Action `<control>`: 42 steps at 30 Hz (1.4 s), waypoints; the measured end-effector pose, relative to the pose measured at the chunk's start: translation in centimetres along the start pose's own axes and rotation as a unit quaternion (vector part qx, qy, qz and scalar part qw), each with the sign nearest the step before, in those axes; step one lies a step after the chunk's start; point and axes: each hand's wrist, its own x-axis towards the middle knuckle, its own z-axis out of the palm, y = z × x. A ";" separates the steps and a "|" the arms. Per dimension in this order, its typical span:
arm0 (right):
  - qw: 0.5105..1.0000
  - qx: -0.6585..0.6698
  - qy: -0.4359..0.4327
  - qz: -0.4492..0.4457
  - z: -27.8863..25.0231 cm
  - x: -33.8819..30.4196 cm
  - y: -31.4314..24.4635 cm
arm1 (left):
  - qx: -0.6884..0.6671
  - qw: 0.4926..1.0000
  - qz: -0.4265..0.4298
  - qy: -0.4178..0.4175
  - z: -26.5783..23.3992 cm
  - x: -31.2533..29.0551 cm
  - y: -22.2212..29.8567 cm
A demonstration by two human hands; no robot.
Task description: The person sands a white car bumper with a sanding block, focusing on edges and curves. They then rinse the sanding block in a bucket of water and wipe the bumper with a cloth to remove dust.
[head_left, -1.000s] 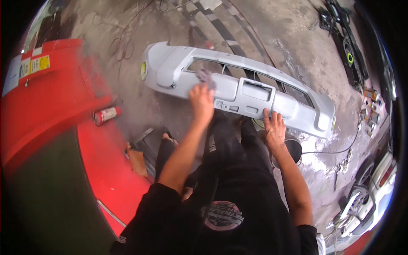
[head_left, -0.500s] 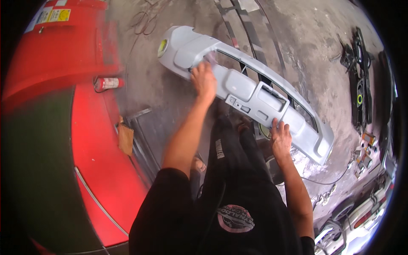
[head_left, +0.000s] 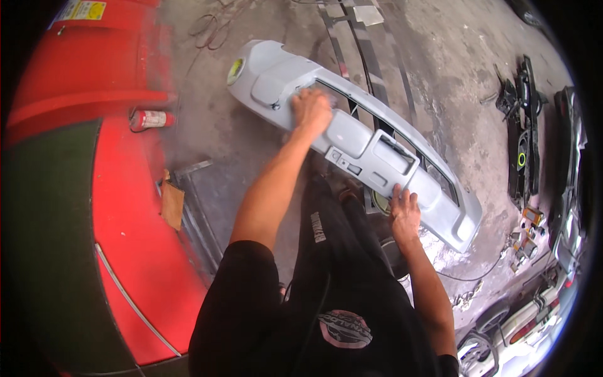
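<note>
A grey car bumper lies slantwise in front of me, from upper left to lower right, with a long opening along its far side. My left hand is on its left part, beside the near edge of that opening. Motion smears the fingers, and a faint pinkish blur shows by them, too unclear to name. Farther right, my right hand grips the bumper's near edge, fingertips lying on its face. The thumb is not clearly seen.
To the left stands a red car body with a fire extinguisher on it. A brown cardboard piece is by a metal frame. Dark strips lie beyond the bumper. Black car parts and several cans sit at right.
My left hand has moved a little right and down across the bumper. My right hand keeps its hold on the near edge. The whole view has shifted slightly.
</note>
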 end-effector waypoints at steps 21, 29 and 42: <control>1.000 -0.020 -0.007 -0.015 0.3 -0.2 0.3 | -0.188 0.966 -0.038 0.171 2.6 -11.5 2.7; 0.999 -0.020 -0.007 -0.038 0.5 -1.3 0.8 | -0.181 0.960 -0.021 0.212 3.6 -11.7 -1.8; 0.994 -0.017 -0.007 -0.104 0.2 -0.1 1.3 | -0.572 0.660 -0.389 0.293 8.1 -15.9 9.2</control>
